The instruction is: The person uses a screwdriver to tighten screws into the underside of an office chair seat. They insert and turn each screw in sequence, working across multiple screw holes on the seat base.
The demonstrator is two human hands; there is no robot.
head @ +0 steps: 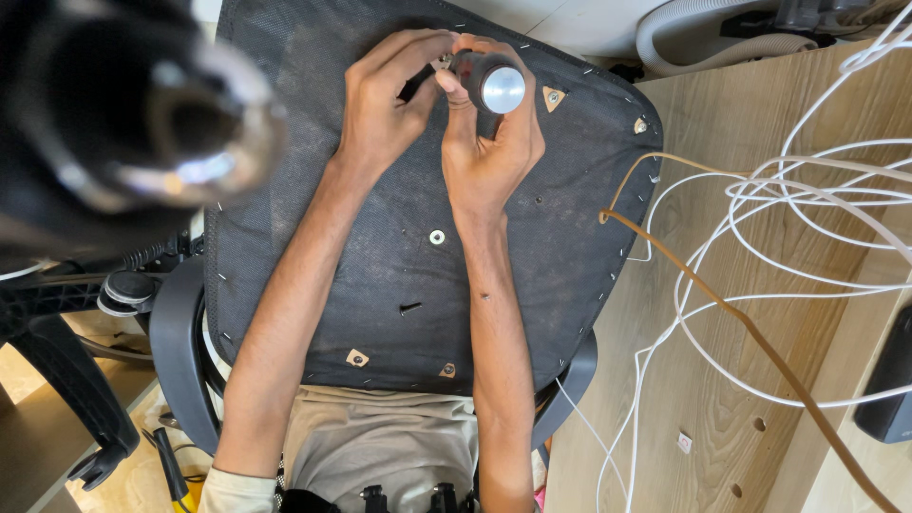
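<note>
The left hand [385,104] pinches a small screw-like bit [444,61] at its fingertips, held against the tip of the driver [489,84] that the right hand [489,142] grips, fingers wrapped tight around the dark handle with its silver end cap facing up. Both hands hover over the far edge of the upturned seat [380,285], whose black fabric underside lies across the person's lap. To do this well, the pinch should stay light and square so the small part seats straight on the tip, with the right wrist held steady. A washer [437,237] and a black screw [410,307] lie loose on the fabric between the forearms, apt to roll off if the seat tips. White cables [807,190] and a brown cord [750,332] trail over the wooden board [684,380] to the right.
</note>
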